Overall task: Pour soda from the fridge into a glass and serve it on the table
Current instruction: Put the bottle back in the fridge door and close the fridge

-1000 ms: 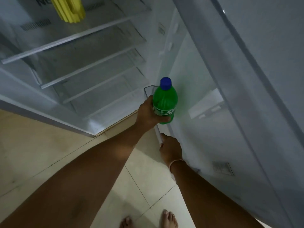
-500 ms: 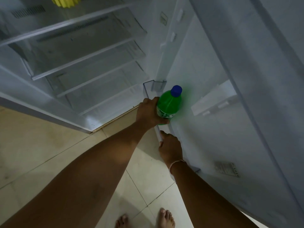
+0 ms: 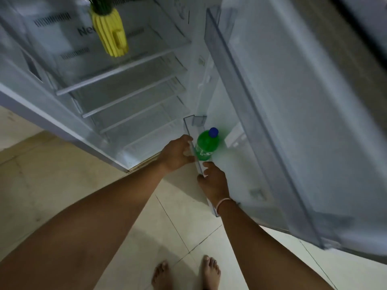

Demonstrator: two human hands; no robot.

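A green soda bottle [image 3: 206,146] with a blue cap stands upright in the clear lower door bin [image 3: 189,126] of the open fridge. My left hand [image 3: 176,152] is just outside the bin's clear front wall, level with the bottle. Its thumb and fingers are curled apart against the wall and hold nothing. My right hand [image 3: 214,181] grips the rim of the same bin a little nearer to me, with a thin band on its wrist. No glass or table is in view.
The fridge interior [image 3: 125,97] has several bare glass shelves, and a yellow pineapple-shaped jug [image 3: 111,34] stands on the top one. The open door [image 3: 282,122] with a long upper door shelf [image 3: 251,114] fills the right side. My bare feet are on the pale tiled floor [image 3: 41,185].
The bottle went down from above the door bin into it, and my left hand came off it. My right hand stayed on the bin's rim. The camera tilted up, showing the jug.
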